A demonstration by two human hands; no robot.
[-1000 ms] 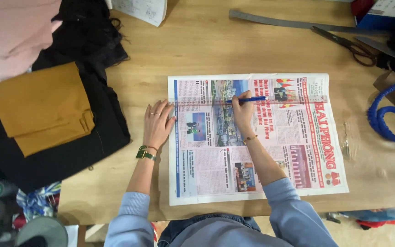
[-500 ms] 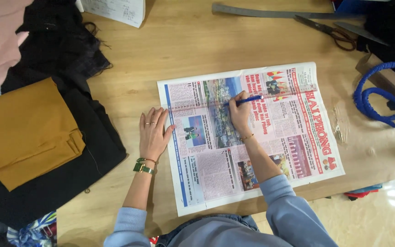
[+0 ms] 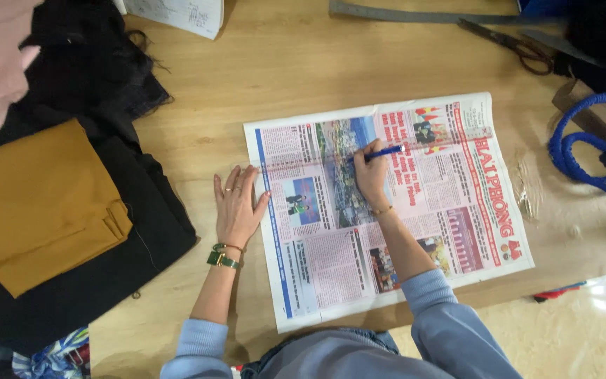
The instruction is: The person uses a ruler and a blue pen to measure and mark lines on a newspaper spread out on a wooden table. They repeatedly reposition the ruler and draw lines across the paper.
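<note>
Thin blue pen (image 3: 386,151) pinched in right hand (image 3: 371,177), tip on upper middle of the spread colour-printed newspaper sheet (image 3: 415,231), mid-table, sheet's lower edge near the wooden table's (image 3: 296,77) front edge. Left hand (image 3: 236,207) flat, fingers spread wide, holding nothing, pressing at sheet's left edge. Best done with paper pinned flat, slow steady stroke, light pressure to avoid tearing. Mustard folded cloth (image 3: 43,203) on black fabric (image 3: 120,231) towards table's left edge; scissors (image 3: 506,42) and blue cord (image 3: 583,151) towards far right corner.
</note>
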